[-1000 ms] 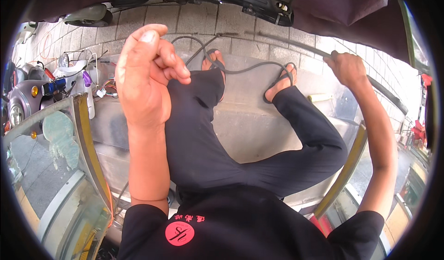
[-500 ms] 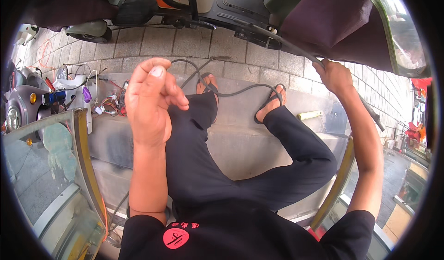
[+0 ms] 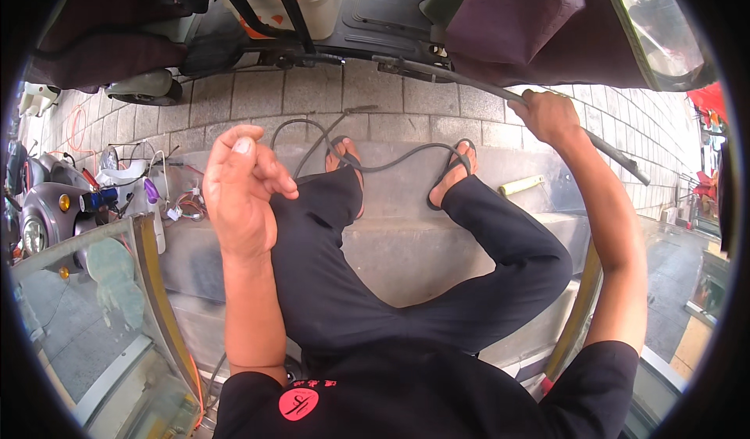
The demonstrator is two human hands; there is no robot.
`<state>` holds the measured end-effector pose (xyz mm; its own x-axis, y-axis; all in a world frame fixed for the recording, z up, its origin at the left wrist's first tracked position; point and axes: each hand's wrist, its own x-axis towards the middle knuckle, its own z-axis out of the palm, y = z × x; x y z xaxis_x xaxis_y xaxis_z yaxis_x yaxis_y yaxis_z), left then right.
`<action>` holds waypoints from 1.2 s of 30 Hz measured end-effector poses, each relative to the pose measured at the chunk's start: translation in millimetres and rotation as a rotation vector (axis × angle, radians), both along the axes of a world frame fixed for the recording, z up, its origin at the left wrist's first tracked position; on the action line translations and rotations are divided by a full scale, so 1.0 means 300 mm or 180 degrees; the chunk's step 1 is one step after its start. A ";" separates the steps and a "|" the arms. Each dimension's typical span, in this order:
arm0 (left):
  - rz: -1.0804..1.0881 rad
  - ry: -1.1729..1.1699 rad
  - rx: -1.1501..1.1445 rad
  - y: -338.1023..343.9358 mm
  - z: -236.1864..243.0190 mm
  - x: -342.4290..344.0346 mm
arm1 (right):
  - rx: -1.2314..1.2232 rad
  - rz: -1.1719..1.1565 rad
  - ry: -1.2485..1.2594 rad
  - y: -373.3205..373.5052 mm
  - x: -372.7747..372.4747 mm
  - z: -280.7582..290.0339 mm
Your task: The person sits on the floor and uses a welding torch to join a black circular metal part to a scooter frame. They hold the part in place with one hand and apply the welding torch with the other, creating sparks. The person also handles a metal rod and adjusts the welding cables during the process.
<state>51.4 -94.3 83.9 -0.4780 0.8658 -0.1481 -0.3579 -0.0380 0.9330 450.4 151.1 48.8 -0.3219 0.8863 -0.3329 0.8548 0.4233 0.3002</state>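
Note:
My right hand (image 3: 551, 116) is wrapped round a long, slightly curved dark grey strip (image 3: 617, 156). Its far left part reaches up to the edge of the dark vehicle, and its other end sticks out at the right past my wrist. Raised above my left knee, my left hand (image 3: 248, 177) has its thumb against the bent index finger and the other fingers curled. Anything pinched there is hidden. A thin dark cable (image 3: 406, 158) loops over the step by my feet; one bend passes behind the left hand's fingers, and I cannot tell whether they touch.
A vehicle's dark floor panel (image 3: 391, 17) and purple cover (image 3: 523, 33) fill the far side. A yellow tube-like object (image 3: 521, 185) lies on the step (image 3: 406, 205). At left are scooter parts (image 3: 58, 208) and tangled wires (image 3: 187, 205). Glass panels (image 3: 74, 290) flank me.
The view has shifted a little. My left hand sits slightly lower and further left in the picture, its fingers still curled. My right hand keeps hold of the strip and appears further left.

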 end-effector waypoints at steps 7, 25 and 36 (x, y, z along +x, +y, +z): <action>0.0012 -0.0028 0.0020 -0.001 0.003 0.009 | -0.0244 0.0197 -0.0179 0.018 -0.016 -0.007; 0.0023 -0.0114 0.0115 0.024 0.009 0.019 | -0.0046 0.0363 -0.0437 -0.002 0.046 0.019; -0.0568 0.0713 0.0097 0.052 -0.041 0.078 | -0.0535 0.0043 0.0820 -0.175 -0.005 0.019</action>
<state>74.9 -78.7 71.7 -0.3357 0.9415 -0.0286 -0.1467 -0.0223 0.9889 448.9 98.7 54.7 -0.4262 0.8207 -0.3805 0.8876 0.4605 -0.0010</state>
